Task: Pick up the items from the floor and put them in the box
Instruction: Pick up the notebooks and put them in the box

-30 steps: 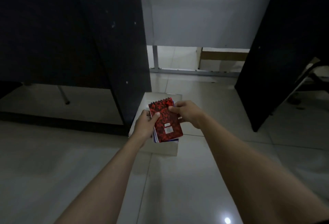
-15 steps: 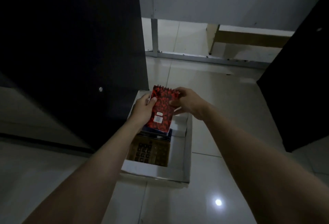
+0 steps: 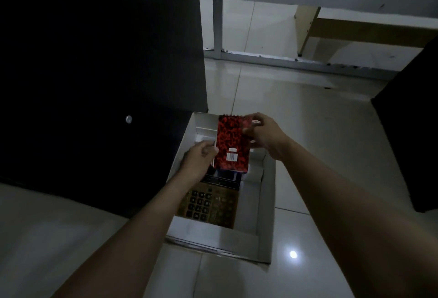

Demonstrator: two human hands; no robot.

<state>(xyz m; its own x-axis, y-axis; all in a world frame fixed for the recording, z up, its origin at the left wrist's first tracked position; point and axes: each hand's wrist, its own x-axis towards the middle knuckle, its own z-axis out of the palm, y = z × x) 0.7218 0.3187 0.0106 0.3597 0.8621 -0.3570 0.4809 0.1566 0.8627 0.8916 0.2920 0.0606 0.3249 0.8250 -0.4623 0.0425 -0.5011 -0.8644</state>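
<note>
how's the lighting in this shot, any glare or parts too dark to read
Head view: dim overall; the cabinet on the left is near-black, no detail beyond one small stud. A small bright glare spot sits on the glossy floor tile right of the box. The red notebook and its barcode read clearly; the calculator keys are murky. Straight edges bow near the frame borders, wide-angle distortion.

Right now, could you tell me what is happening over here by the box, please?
A person is holding a red spiral notebook over an open white box on the tiled floor. The left hand grips its lower left edge, the right hand its upper right. A brown calculator already lies in the box. The notebook is not yet set down.
</note>
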